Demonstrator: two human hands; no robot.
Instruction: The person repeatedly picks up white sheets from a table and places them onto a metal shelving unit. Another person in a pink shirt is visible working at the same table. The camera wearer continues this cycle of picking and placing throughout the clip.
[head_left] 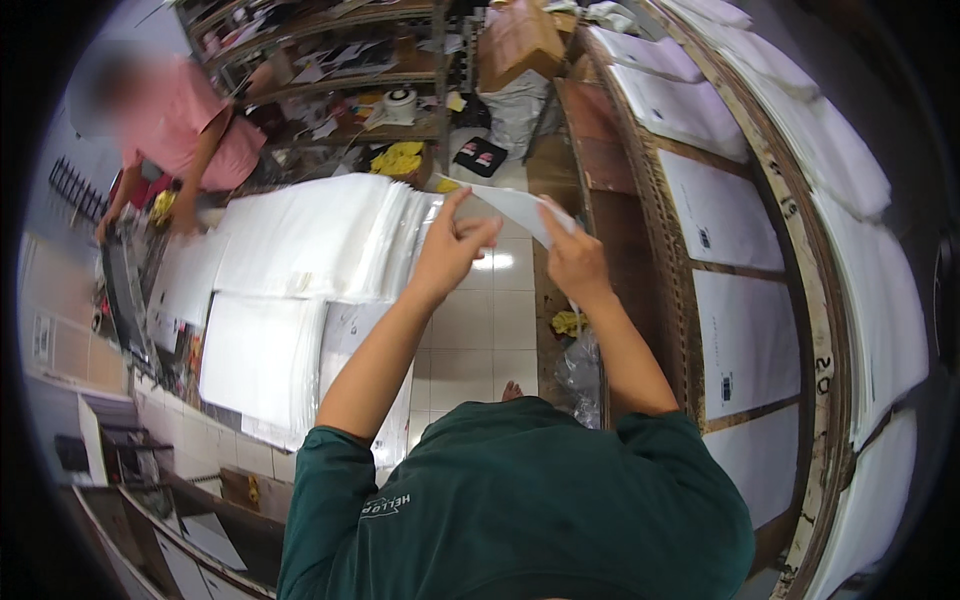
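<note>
A thin white sheet (512, 208), possibly a flat plastic bag, is held up in front of me above the aisle. My right hand (580, 265) pinches its right end between thumb and fingers. At the left end, my left hand (448, 250) has its index finger raised against the sheet's edge, with the thumb held apart from it. Left of that hand lies a tall stack of white sheets (300, 235), some in clear plastic along its right side. A second white stack (262, 360) sits nearer to me.
On the right, a long wooden rack (690, 400) carries white printed sheets (745, 340). Cluttered shelves (350, 80) and a cardboard box (518, 45) stand at the back. A person in a pink shirt (190, 130) works at the far left. Tiled floor (480, 330) shows below my hands.
</note>
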